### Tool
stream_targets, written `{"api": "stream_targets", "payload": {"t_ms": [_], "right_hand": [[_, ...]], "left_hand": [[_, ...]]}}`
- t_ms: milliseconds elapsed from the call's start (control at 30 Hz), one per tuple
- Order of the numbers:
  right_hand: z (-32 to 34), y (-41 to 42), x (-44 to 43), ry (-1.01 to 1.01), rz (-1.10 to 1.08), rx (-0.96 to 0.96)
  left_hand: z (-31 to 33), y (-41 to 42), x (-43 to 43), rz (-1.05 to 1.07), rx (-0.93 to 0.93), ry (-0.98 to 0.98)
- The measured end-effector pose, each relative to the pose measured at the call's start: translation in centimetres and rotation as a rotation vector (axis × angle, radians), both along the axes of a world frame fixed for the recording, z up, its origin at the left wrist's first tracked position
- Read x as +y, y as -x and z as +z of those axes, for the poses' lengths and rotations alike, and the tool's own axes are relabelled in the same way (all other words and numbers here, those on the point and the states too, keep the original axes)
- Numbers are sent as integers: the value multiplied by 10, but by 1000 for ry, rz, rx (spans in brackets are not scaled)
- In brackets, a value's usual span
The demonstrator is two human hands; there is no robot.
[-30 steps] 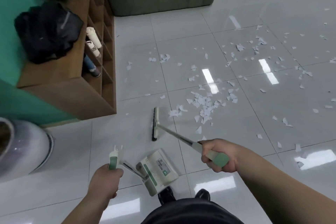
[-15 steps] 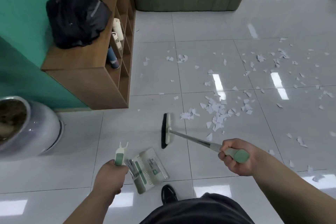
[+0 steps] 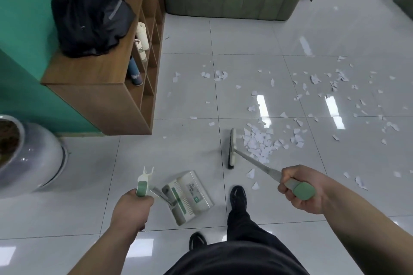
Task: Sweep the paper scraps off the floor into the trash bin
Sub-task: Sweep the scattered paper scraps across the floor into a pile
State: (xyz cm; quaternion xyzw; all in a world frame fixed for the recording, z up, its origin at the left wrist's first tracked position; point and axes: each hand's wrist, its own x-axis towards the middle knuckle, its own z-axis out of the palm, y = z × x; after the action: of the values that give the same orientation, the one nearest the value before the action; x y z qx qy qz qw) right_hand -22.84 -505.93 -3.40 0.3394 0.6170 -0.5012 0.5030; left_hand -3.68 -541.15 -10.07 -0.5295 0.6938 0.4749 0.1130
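Broom (image 3: 232, 147) neared scraps (image 3: 259, 144), fwd of hands (image 3: 130, 206) (image 3: 300, 187) gripping it & dustpan (image 3: 190, 196).

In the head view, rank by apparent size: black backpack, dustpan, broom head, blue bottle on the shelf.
1. black backpack
2. dustpan, though nearer the camera
3. broom head and blue bottle look about alike; not ranked

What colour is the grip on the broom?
The broom grip is pale green, clearest in the head view.
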Motion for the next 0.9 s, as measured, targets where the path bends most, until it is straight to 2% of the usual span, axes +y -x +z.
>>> {"api": "stream_targets", "payload": {"t_ms": [300, 533, 667, 900], "right_hand": [[-34, 59, -75, 213, 50, -88], [-88, 127, -141, 259, 238, -173], [-100, 176, -131, 256, 217, -219], [-96, 236, -66, 253, 3, -247]], "left_hand": [[13, 26, 5, 168, -27, -50], [27, 58, 13, 261, -124, 29], [25, 88, 27, 279, -161, 61], [23, 156, 49, 225, -167, 101]]}}
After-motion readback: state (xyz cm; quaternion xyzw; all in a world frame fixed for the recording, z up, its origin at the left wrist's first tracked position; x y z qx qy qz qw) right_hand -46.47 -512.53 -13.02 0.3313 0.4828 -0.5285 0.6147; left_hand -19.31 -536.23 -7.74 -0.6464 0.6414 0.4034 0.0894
